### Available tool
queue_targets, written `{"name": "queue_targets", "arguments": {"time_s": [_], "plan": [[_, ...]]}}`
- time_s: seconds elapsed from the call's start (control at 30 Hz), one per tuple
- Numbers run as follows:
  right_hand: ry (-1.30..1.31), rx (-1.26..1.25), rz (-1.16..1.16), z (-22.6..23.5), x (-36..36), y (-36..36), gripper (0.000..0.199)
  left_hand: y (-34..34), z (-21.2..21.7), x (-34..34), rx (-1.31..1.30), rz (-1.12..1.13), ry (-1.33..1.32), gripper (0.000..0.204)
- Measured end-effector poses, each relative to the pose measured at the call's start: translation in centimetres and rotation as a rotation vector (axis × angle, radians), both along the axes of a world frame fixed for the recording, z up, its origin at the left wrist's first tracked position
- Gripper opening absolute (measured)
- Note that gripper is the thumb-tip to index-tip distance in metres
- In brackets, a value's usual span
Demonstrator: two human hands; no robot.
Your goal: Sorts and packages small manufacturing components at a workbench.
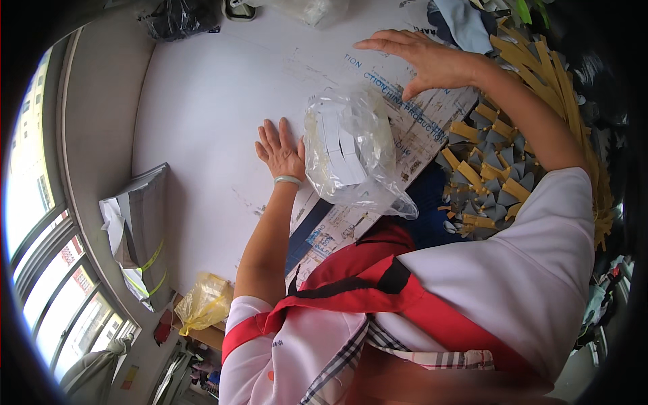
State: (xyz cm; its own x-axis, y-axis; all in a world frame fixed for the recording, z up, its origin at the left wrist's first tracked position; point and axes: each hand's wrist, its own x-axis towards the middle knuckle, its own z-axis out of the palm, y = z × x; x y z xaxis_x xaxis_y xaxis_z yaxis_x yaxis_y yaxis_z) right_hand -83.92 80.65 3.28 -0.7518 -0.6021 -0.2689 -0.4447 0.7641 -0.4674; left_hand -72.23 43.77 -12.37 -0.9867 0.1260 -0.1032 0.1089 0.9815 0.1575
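A clear plastic bag [368, 128] lies on the white table, and white paper-like strips [335, 145] show through it in a bundle. My left hand [280, 152], with a pale bangle at the wrist, rests flat on the tabletop just left of the bag, fingers spread; whether it touches the plastic I cannot tell. Raised over the far right part of the table, my right hand [425, 62] has its thumb and fingers wide apart and holds nothing. It is beyond the bag and apart from it.
Right of the table is a heap of yellow and grey cut pieces [489, 169], with long yellow strips [557, 88] behind. A black plastic bag [179, 20] sits at the far edge. On the left stand a grey folded package [138, 226] and a yellow bag [206, 302], near the window.
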Motion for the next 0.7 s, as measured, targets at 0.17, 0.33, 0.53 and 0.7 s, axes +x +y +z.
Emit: {"name": "queue_targets", "arguments": {"time_s": [0.17,0.33,0.53,0.7], "plan": [[-0.044,-0.130,0.099,1.5,2.7,-5.4,0.108,1.0,0.6,-0.3,0.021,0.025,-0.001,0.068],[-0.098,-0.120,0.050,5.9,4.1,-5.0,0.107,1.7,1.4,-0.2,0.025,0.010,0.041,0.066],[-0.117,-0.424,-0.156,10.8,13.7,-7.8,0.110,0.4,2.1,0.2,0.057,0.039,-0.051,0.066],[0.327,-0.305,-0.594,4.3,16.1,-11.8,0.092,-0.2,4.3,2.1,0.281,0.113,-0.197,0.053]]}}
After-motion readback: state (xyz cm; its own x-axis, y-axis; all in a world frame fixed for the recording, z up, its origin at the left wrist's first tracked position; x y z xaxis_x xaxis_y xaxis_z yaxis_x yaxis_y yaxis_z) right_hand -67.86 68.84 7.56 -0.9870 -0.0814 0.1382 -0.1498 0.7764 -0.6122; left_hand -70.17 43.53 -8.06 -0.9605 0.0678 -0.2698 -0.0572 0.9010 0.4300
